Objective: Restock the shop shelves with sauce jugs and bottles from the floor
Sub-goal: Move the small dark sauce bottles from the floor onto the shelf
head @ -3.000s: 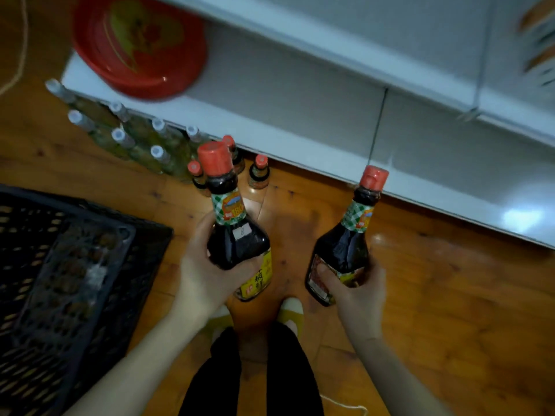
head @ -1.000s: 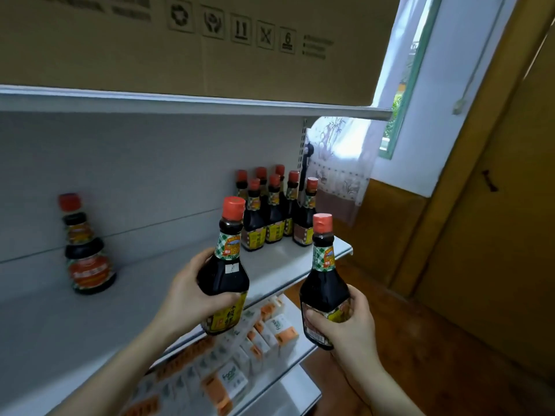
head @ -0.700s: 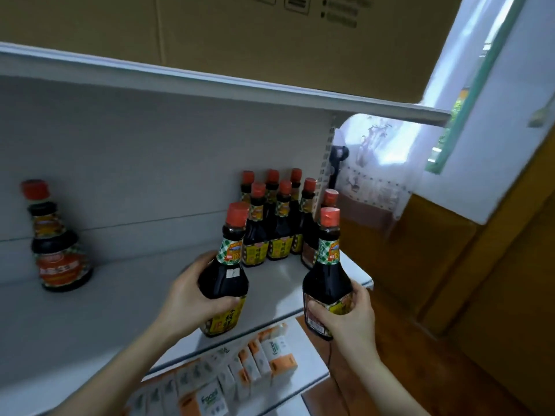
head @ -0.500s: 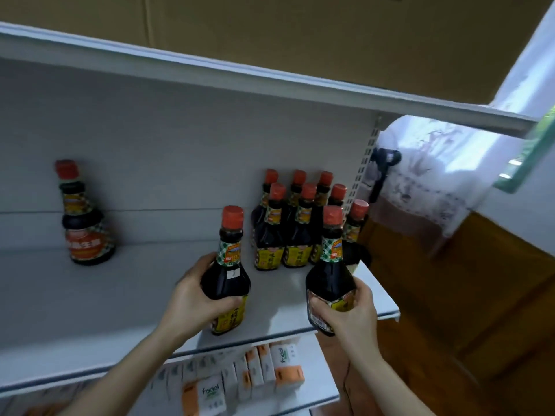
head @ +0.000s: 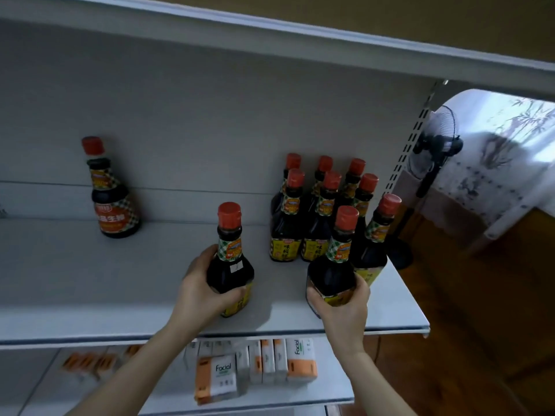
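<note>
head view: left hand (head: 199, 291) wrapped around the belly of a dark sauce bottle (head: 229, 259), fingers (head: 232, 295) curled across the yellow label low on the front, thumb side behind. bottle upright with a slight tilt, red cap up, its base over the front part of the white shelf (head: 120, 283); cannot tell whether the base touches the shelf or hangs just above it. right hand (head: 342, 307) closed around the lower body of a second sauce bottle (head: 333, 265), also upright, red cap up, held at the front edge of the same shelf, toward its right end. the two held bottles apart from one another, with bare shelf between them.

just behind and between the hands, a cluster of matching bottles (head: 318, 211) standing in rows at the right end of the shelf, red caps and yellow labels; the right-hand bottle sits just in front of this cluster and overlaps it in view, close beside the nearest one at the right edge. well off to the left, a lone squat bottle (head: 112, 193) with an orange label near the back wall.

below, a lower shelf (head: 300, 397) with facial tissue packs (head: 219, 378) in white and orange. to the right, a standing fan (head: 435, 145) before a patterned curtain (head: 504, 145), wooden floor (head: 465, 295) beneath.
</note>
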{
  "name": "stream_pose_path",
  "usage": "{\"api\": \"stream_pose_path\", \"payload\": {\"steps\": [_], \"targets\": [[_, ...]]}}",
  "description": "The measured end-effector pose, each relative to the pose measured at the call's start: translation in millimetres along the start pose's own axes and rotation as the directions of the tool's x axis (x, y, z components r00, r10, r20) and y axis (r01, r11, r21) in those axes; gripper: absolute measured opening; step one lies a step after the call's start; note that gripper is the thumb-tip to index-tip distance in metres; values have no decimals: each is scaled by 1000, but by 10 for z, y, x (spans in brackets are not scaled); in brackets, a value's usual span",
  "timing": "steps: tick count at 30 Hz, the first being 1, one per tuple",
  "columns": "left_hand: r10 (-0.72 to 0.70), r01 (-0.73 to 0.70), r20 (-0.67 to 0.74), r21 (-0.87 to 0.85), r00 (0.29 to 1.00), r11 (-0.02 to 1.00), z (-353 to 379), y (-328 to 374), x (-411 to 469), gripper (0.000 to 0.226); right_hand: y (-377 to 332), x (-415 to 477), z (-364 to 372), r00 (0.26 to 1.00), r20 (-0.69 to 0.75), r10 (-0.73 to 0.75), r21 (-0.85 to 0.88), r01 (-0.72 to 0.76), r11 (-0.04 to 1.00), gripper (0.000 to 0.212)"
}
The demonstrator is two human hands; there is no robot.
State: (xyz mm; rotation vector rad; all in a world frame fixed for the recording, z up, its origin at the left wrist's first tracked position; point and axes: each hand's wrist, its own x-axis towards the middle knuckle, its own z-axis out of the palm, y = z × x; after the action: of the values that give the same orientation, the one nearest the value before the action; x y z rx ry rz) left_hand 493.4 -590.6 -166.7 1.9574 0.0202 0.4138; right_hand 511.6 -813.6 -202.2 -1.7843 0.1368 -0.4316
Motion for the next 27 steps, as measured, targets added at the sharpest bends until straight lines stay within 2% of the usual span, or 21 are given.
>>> {"api": "stream_pose_path", "payload": {"steps": [3,6,12,16,18,21,27], "targets": [[-17,17,4,-15,1000,1000,36,-86,23,68,68,-43,3,999,18,39,48,-40,998,83],[-12,12,2,-21,1000,1000,51,-90,26,66,131,-130,-65,997,67,34,22,-36,999,85],[-5,6,23,-35,1000,999,78,-75,56,68,179,-175,-126,996,45,74,-71,-70,995,49],[-12,13,28,-35,1000,999,95,-119,69,70,194,18,-69,998,5,68,-244,-65,968,48],[-9,10,28,-29,1000,1000,97,-125,68,74,152,100,-17,995,-28,95,-276,-99,956,45],[4,-3,32,-45,999,999,92,-101,66,69,110,161,80,988,-71,138,-244,-151,958,43],[14,-11,45,-54,999,998,100,-111,67,68,199,157,183,983,-129,130,-172,-151,973,53]]}}
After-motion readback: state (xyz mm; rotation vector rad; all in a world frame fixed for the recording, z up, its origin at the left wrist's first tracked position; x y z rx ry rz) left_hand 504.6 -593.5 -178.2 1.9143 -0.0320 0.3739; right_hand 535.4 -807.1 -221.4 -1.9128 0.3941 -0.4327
